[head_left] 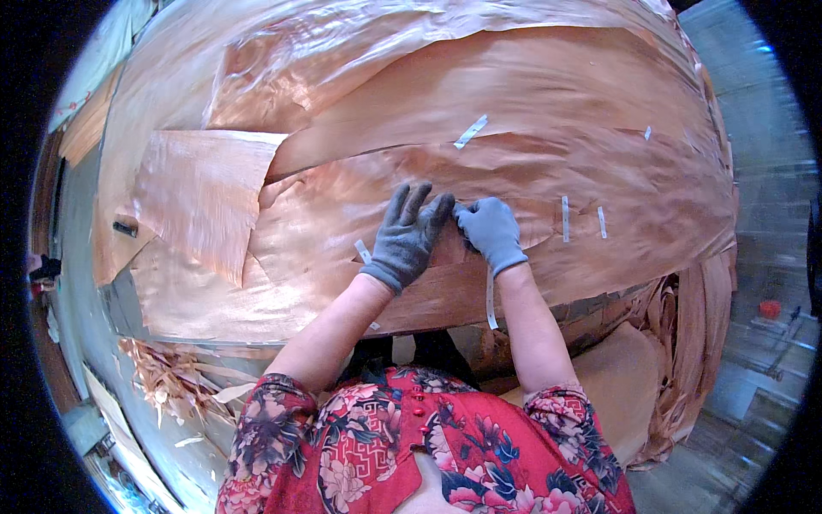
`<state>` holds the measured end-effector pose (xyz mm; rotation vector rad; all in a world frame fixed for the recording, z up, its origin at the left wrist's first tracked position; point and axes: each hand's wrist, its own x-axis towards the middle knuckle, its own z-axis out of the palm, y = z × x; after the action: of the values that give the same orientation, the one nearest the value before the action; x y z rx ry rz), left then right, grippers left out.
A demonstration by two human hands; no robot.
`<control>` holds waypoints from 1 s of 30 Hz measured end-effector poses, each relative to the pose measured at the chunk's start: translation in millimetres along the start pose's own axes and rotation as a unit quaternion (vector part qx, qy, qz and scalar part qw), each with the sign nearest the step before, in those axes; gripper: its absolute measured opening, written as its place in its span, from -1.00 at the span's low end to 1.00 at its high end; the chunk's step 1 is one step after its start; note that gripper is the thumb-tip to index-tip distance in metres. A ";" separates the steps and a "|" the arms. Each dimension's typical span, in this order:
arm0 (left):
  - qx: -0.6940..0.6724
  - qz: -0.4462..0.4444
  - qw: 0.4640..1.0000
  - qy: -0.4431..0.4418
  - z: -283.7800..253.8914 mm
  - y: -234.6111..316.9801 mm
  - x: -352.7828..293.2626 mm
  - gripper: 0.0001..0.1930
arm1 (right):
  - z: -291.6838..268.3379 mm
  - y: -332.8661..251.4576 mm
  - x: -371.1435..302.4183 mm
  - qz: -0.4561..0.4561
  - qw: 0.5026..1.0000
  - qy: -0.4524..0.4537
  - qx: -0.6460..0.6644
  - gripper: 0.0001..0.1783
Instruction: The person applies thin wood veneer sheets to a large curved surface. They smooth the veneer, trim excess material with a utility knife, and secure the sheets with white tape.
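Both gloved hands, left hand (407,236) and right hand (491,233), press taped veneer sheets (531,103).

1. The grey counter (86,223) shows only as a bare strip along the frame's left.
2. Large thin reddish-brown wood veneer sheets (514,94) cover it, overlapping across centre and top.
3. Pale wood scraps (163,377) lie lower left.

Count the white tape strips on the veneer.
6 seen: one upper centre, a small one upper right, two right of the right hand, one beside the left hand, one hanging at the front edge. The hands may hide others.
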<state>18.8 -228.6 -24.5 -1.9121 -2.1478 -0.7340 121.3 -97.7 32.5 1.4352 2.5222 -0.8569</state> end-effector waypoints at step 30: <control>-0.007 -0.098 0.991 -0.087 -11.3 43.6 23.6 -0.22 | 28.7 62.0 -78.2 0.143 0.984 -0.001 0.111 -0.58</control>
<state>55.0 -210.6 6.3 -1.8539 -2.4695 -0.6356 209.9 -147.6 11.3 1.8040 2.1965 -1.1065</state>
